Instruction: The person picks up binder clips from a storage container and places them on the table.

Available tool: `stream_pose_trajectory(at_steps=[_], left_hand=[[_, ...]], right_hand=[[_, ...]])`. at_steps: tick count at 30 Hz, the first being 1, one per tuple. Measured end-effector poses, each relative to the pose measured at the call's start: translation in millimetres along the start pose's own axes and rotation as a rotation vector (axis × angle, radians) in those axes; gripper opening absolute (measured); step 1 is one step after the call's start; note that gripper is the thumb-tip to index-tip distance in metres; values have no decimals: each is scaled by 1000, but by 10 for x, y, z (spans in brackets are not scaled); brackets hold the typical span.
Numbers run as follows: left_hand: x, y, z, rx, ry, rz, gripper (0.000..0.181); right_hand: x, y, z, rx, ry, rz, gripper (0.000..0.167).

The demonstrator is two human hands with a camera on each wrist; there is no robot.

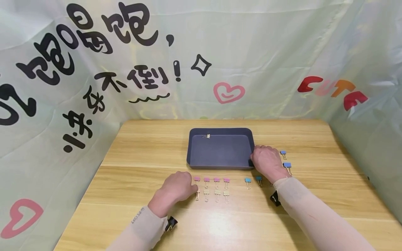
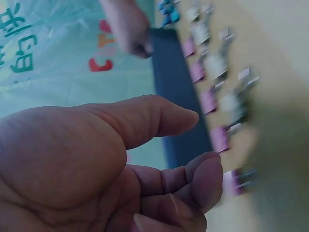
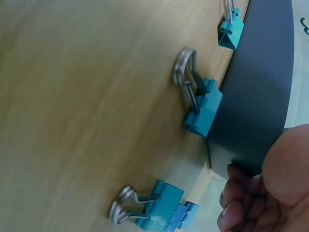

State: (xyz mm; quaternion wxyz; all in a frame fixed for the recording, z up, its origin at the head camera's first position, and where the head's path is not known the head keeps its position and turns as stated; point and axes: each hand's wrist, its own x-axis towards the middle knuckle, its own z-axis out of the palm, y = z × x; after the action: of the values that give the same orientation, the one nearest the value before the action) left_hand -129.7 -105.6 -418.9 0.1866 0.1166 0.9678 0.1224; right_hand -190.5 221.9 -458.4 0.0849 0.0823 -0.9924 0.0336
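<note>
A dark blue-grey rectangular tray (image 1: 221, 151) lies on the wooden table with one cream binder clip (image 1: 207, 136) inside, near its back wall. My right hand (image 1: 267, 161) grips the tray's right side near the front corner; the right wrist view shows fingers (image 3: 234, 203) curled at that edge. In front of the tray, my left hand (image 1: 178, 186) hovers beside the left ends of a row of pink binder clips (image 1: 216, 180) and a row of cream binder clips (image 1: 217, 193). Its thumb (image 2: 169, 116) and index finger are apart, with nothing between them.
Teal binder clips (image 1: 248, 181) lie in front of the tray's right end, partly hidden by the right arm. Blue binder clips (image 1: 287, 165) lie right of the right hand. A printed cloth (image 1: 267, 52) stands behind the table and along both sides.
</note>
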Motion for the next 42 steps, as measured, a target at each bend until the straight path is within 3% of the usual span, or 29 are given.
stream_pose_trajectory(at_steps=[6,9,12,17,23,27,33,37,42], left_hand=[[140,97,-412,-73,24,-8,40],[299,167,-581,-73,58,18,43],[515,204,-669,-36,109,66,42],[900,209,-651,80,176,142,18],[1289,201,-544,153,155,159,28],[1472,198,-482,207,151,170,28],[1579,233,-450,278,98,157,37],[1581,272,-435,283,51,128,38],[1540,333,-435,299,44,129,32]], right_hand=[[11,19,-2,-6,1,-8,27],[12,16,5,-8,1,-9,28],[15,6,4,-10,-5,-8,28],[14,0,6,-9,-22,6,27],[14,-4,-8,-8,-18,17,26],[17,-7,-7,-7,-17,14,25],[10,-23,3,1,-7,11,23],[7,-27,9,2,-1,16,24],[5,-20,-6,-3,6,8,24]])
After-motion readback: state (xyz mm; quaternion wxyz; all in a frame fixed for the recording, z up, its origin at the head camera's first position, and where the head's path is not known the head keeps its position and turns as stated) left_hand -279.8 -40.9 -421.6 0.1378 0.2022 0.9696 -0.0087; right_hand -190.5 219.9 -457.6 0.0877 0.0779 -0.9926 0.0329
